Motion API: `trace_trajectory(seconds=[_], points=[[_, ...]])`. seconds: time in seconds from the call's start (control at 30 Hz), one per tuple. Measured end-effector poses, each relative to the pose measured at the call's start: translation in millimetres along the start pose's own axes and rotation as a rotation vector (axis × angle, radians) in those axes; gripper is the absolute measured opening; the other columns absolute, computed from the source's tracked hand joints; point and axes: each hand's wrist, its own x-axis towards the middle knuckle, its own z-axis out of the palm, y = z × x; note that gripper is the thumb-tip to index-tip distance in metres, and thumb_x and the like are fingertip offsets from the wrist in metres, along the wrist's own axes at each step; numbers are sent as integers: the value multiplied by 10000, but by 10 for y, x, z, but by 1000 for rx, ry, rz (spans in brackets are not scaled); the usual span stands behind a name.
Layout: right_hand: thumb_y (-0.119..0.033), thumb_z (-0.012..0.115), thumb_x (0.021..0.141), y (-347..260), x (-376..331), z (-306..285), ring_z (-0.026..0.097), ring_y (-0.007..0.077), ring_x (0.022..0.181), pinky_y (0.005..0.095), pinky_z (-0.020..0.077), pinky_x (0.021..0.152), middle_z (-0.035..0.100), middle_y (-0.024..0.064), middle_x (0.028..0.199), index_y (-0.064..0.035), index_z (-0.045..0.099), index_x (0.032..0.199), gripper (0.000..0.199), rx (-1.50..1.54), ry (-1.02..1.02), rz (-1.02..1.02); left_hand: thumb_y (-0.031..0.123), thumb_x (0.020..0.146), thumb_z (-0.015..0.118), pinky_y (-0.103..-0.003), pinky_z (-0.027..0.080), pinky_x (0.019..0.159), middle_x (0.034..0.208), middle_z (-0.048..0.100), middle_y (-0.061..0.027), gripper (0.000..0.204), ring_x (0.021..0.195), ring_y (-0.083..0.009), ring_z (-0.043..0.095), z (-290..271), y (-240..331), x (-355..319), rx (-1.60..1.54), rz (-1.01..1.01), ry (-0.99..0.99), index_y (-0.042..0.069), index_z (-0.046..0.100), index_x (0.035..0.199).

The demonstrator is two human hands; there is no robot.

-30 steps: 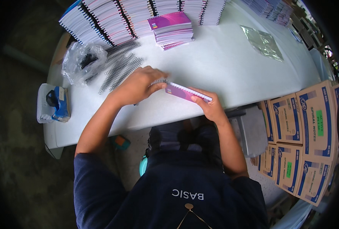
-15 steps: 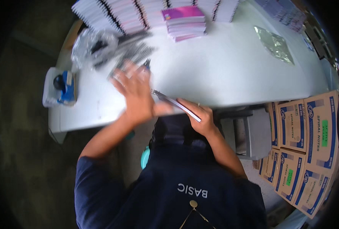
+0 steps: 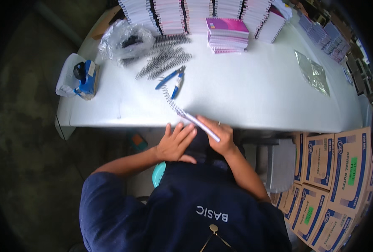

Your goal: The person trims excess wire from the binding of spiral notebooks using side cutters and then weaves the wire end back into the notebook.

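Observation:
A thin notebook [image 3: 202, 126], seen edge-on, is pinched in my right hand [image 3: 222, 136] at the table's front edge. From its far end a loose spiral wire coil [image 3: 168, 95] trails onto the table, toward a pair of blue-handled cutting pliers [image 3: 172, 80] lying with handles spread. My left hand [image 3: 176, 143] is open, fingers outstretched, just left of the notebook; whether the fingertips touch it I cannot tell. Several more dark spiral coils [image 3: 163, 62] lie in a heap beyond the pliers.
Behind the coils are a clear plastic bag [image 3: 125, 42], a stack of purple-covered notebooks [image 3: 227, 35] and tall rows of bound pages [image 3: 169, 17]. A white bin [image 3: 65, 80] with a blue tape dispenser [image 3: 87, 82] stands left. Brown cartons [image 3: 318, 157] are piled right, beyond a flat clear packet [image 3: 312, 71].
My left hand has drawn back from over the pliers and coils to beside the notebook. A coil now stretches from the notebook's end. The view has shifted slightly.

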Motion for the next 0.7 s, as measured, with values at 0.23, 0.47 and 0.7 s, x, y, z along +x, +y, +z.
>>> trace_trajectory(seconds=[0.23, 0.47, 0.7], points=[[97, 605, 726, -48, 9, 153, 670, 264, 933, 344, 542, 784, 662, 149, 1078, -12, 636, 1127, 418, 2, -7, 65, 791, 750, 394, -715, 42, 998, 1445, 90, -388, 1097, 1319, -588, 97, 15, -248, 242, -208, -331, 255, -67, 223, 1411], [80, 632, 719, -114, 99, 226, 668, 277, 929, 356, 542, 786, 667, 150, 1057, -5, 641, 1105, 395, 38, -70, -41, 808, 753, 349, -675, -23, 1024, 1444, 52, -393, 1101, 1340, -557, 42, -374, -414, 576, 20, -345, 530, -87, 268, 1389], [107, 591, 745, -72, 81, 209, 668, 280, 936, 354, 538, 813, 671, 149, 1050, 1, 625, 1134, 405, -19, -95, -28, 790, 760, 378, -661, 133, 1022, 1421, 205, -370, 1045, 1294, -574, 215, -304, -367, 344, 84, -36, 478, -58, 331, 1369]])
